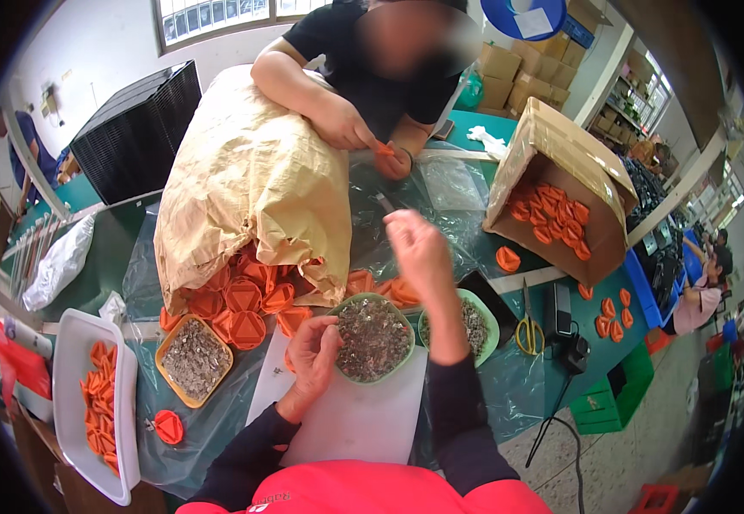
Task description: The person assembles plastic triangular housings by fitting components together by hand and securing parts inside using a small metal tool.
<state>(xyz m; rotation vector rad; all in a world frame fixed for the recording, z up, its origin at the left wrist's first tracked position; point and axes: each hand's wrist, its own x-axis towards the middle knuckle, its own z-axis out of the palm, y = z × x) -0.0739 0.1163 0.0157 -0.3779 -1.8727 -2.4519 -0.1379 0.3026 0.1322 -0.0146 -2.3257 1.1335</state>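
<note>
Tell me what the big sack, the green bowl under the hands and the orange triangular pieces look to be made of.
The sack looks like brown kraft paper: matte, with sharp creases and crumples. The green bowl seems moulded plastic, with a smooth, even-coloured rim; it holds small greyish bits that glint like metal, though they are too small to tell. The orange pieces look like moulded plastic: uniform colour, slight sheen, identical shapes.

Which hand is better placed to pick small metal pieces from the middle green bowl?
Left, probably. The left hand rests at the rim of the green bowl with its fingers curled near the small metal pieces. The right hand is raised above the table, farther from that bowl.
</note>
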